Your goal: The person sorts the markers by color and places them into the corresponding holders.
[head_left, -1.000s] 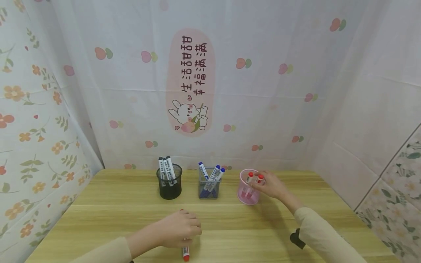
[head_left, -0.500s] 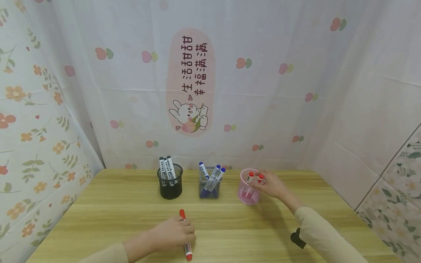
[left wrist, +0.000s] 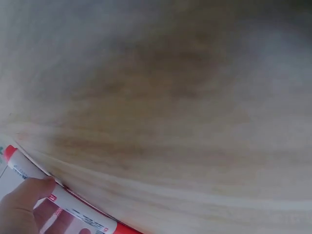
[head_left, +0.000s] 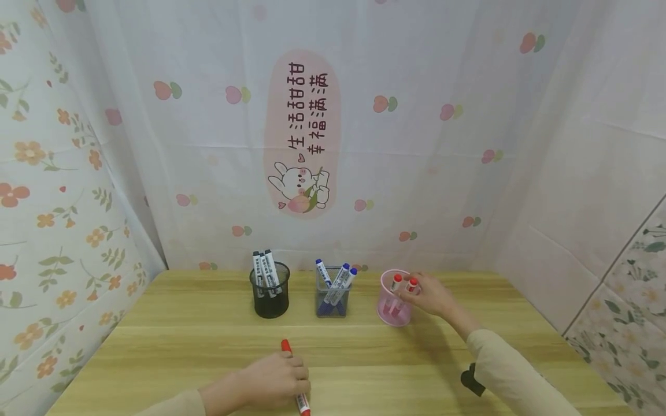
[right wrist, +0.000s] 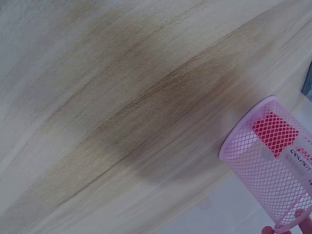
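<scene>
In the head view my left hand [head_left: 273, 378] holds a red-capped marker [head_left: 302, 403] at the front of the table, its two red ends showing on either side of the hand. The left wrist view shows the thumb [left wrist: 36, 189] against the white barrel of that marker [left wrist: 80, 208], fingers on its other side. My right hand [head_left: 432, 296] grips the rim of a pink mesh pen holder [head_left: 387, 311], upright on the table. Two red-capped markers [head_left: 397, 279] stand inside it. In the right wrist view, fingertips [right wrist: 267, 230] sit at the rim of the pink holder [right wrist: 253, 170].
A black round mesh holder [head_left: 271, 306] with several black-capped markers stands at the back left. Between it and the pink one is a grey square mesh holder [head_left: 322, 309] with blue-capped markers. A printed curtain [head_left: 442, 190] hangs behind the wooden table [head_left: 171, 329].
My left hand has shifted slightly left, and the marker in it has turned so its near end points further right. The right hand stays at the pink holder.
</scene>
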`<action>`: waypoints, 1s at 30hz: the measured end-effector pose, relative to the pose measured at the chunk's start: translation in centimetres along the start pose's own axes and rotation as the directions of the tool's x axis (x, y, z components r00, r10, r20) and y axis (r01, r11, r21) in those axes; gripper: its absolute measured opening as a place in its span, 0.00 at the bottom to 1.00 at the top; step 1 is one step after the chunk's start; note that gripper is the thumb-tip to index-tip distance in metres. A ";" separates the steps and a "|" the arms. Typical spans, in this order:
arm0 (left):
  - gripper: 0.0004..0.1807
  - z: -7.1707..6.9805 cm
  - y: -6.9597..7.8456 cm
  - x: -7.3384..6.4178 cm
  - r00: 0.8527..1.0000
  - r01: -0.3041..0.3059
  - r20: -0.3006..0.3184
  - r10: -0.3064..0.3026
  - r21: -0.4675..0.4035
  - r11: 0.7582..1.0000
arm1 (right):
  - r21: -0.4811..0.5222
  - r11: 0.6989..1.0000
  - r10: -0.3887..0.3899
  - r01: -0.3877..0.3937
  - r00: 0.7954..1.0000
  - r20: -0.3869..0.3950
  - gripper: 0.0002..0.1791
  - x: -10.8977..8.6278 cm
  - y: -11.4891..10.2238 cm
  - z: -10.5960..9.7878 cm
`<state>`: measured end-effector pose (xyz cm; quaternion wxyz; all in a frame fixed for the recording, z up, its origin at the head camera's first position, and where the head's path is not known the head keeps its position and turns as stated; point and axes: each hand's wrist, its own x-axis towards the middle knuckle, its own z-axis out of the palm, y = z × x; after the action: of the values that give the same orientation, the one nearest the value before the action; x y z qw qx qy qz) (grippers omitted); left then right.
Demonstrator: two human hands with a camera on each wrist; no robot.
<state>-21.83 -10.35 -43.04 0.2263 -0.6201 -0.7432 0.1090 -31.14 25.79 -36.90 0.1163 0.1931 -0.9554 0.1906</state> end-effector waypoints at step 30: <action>0.08 -2.7 0.1 2.3 0.986 0.034 -0.137 -0.099 -0.414 0.910 | 0.016 1.000 -0.020 0.020 1.000 -0.020 0.26 -0.2 -0.2 0.1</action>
<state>-20.76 -8.38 -40.21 0.1517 -0.6346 -0.7504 -0.1057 -30.93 25.68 -36.95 0.1259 0.2016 -0.9507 0.1990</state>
